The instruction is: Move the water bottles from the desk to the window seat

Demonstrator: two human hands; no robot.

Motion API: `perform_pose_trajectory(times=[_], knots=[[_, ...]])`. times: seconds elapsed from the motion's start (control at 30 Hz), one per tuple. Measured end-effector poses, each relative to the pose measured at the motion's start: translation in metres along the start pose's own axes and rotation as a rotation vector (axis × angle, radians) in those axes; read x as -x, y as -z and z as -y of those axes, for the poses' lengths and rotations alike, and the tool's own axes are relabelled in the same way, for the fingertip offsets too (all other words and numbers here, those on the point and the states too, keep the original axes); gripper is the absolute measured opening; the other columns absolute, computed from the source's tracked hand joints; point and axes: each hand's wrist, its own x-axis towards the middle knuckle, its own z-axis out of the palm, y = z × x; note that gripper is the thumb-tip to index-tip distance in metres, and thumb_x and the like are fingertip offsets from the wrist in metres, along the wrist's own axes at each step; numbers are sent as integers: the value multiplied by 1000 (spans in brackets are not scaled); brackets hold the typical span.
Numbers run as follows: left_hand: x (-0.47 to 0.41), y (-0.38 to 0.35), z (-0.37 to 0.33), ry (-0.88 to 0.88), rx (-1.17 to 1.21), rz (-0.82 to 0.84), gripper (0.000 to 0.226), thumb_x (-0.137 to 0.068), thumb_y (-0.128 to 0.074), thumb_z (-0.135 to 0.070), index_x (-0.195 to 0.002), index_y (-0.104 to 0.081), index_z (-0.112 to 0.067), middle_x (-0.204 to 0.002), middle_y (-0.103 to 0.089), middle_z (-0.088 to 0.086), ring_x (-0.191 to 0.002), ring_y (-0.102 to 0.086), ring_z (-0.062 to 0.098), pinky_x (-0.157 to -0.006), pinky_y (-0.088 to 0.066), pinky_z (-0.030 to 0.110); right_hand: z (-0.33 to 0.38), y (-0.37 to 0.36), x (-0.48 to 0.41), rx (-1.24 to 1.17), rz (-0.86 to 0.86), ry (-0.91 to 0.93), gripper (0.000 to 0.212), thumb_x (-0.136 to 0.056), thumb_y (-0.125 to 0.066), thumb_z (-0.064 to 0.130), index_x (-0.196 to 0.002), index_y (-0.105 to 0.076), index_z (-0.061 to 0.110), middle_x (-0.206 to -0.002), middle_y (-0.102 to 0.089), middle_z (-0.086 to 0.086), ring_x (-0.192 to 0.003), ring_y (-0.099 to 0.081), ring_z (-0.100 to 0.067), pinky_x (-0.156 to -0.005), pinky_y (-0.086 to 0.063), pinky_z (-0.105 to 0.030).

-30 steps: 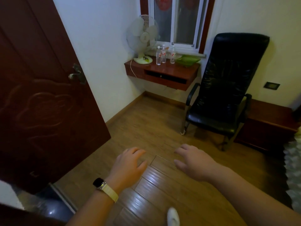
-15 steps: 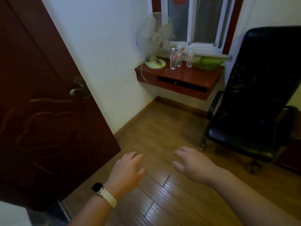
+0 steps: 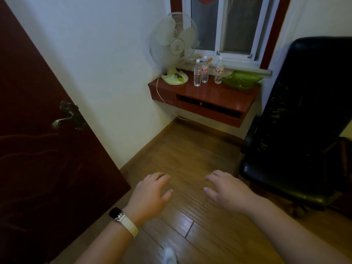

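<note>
Three clear water bottles with red labels stand upright on a wall-mounted red-brown desk (image 3: 228, 96) under the window: one bottle (image 3: 197, 73) at the left, a second bottle (image 3: 204, 70) just behind it, and a third bottle (image 3: 219, 71) a little to the right. The grey window ledge (image 3: 247, 68) runs behind them. My left hand (image 3: 150, 195), with a watch on the wrist, and my right hand (image 3: 226, 189) hover palm-down over the wooden floor, far short of the desk. Both hold nothing and their fingers are spread.
A white table fan (image 3: 174, 54) stands on the desk's left end, its cord hanging down. A green dish (image 3: 242, 80) lies at the desk's right. A black office chair (image 3: 297, 121) stands at the right. A dark open door (image 3: 43, 130) fills the left.
The view has moved forward into the room and turned left, so the desk and bottles are nearer and larger. Both hands keep the same open pose.
</note>
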Motion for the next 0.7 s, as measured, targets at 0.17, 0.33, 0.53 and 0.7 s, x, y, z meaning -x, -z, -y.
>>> perform_pose_trajectory(times=[0.17,0.33,0.53,0.7], knots=[[-75,3,38,-41,-3,18,52,-99,-45,-49,-147,-39,-32,-149,-42,-10,-138,-36,10,-112,-32,31,0,5,-70,-1,32,-37,47,-95,-47,52,-138,-47,34,-138,-47,12,-124,-48,-8,-101,-46,-31],[-162,24,84,-92,54,32,50,-98,-46,-46,-146,-40,-32,-149,-42,-10,-138,-37,10,-112,-34,32,9,22,-154,24,16,-100,47,-94,-48,54,-138,-47,36,-139,-47,13,-125,-48,-7,-102,-46,-30],[-248,59,130,-134,80,30,51,-98,-48,-45,-146,-40,-32,-149,-43,-10,-137,-39,10,-113,-36,33,37,53,-245,64,-72,-141,47,-94,-51,51,-138,-47,35,-141,-47,11,-126,-49,-8,-100,-49,-29],[-294,77,154,-142,116,41,51,-98,-48,-46,-146,-40,-34,-148,-43,-10,-131,-44,9,-109,-40,34,47,60,-292,64,-61,-147,48,-95,-49,52,-139,-45,36,-142,-46,11,-127,-48,-8,-100,-48,-29]])
